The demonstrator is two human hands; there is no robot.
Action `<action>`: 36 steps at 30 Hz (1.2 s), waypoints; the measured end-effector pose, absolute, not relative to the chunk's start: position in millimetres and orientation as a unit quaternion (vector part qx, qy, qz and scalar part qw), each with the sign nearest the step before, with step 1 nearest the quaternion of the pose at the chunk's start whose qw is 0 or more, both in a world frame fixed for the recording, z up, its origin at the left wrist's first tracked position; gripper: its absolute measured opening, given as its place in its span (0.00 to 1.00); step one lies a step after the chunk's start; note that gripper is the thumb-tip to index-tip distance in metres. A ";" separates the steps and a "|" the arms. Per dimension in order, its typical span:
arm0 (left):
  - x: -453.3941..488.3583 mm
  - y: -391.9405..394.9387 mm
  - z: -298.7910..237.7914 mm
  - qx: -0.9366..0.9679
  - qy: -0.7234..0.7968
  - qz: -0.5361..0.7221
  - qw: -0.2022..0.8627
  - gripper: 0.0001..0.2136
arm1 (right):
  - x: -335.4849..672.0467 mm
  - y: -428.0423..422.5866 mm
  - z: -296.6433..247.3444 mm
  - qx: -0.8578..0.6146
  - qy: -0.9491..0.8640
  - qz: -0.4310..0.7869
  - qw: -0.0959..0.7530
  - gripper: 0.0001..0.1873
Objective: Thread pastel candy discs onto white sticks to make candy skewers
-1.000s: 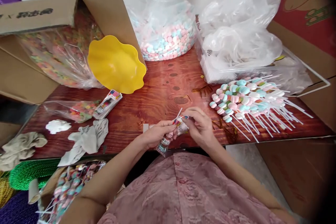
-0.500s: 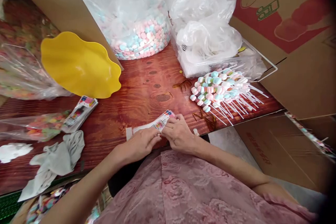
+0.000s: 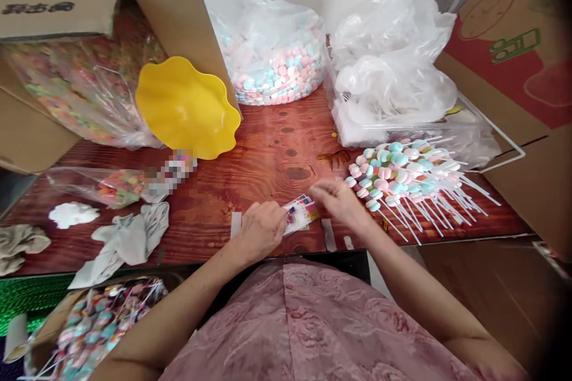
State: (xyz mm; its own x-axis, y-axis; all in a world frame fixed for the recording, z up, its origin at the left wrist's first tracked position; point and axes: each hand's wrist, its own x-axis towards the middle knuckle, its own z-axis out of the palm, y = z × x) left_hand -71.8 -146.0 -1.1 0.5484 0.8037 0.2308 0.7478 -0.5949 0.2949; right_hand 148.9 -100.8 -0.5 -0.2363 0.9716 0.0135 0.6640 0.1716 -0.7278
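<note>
My left hand point(image 3: 263, 229) rests on the table's near side, fingers closed over one end of a printed clear plastic packet point(image 3: 304, 211). The packet lies flat between my hands. My right hand point(image 3: 338, 201) is slightly blurred and raised just past the packet's right end. Its fingers are bent together, and what they hold, if anything, I cannot make out. Close to its right lies a pile of marshmallow candy skewers point(image 3: 402, 169) on white sticks, their sticks pointing toward the right and the near edge.
A yellow wavy-rimmed bowl point(image 3: 187, 108) leans by an open carton point(image 3: 179, 18) of bagged gummies. Behind stand a bag of marshmallows point(image 3: 286, 68) and a clear tray point(image 3: 402, 128) with plastic bags. Grey gloves point(image 3: 134, 235) lie left. Below is a box of finished skewers point(image 3: 100, 321).
My right hand has come off the packet and moved up and right toward the skewers. My left hand still holds the packet. The whole view has shifted left.
</note>
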 end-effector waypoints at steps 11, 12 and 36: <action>-86.9 -141.8 18.7 0.418 0.505 0.370 0.658 0.15 | 132.9 -14.4 -15.2 -0.664 -0.723 0.131 0.137 0.09; -88.4 -142.6 18.4 0.392 0.503 0.380 0.670 0.15 | 131.7 -18.4 -12.7 -0.654 -0.731 0.136 0.141 0.09; -76.2 -155.1 7.7 0.455 0.477 0.418 0.625 0.16 | 76.0 -136.6 4.3 -0.420 -0.579 0.510 0.477 0.09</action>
State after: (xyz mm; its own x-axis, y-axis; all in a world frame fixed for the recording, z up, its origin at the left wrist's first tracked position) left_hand -76.2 -155.1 7.7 0.1960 0.9565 -0.2160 -0.0892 0.2367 0.9675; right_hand 76.0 -136.6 4.3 -0.1911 0.9737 0.1237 -0.0001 0.1260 -0.9920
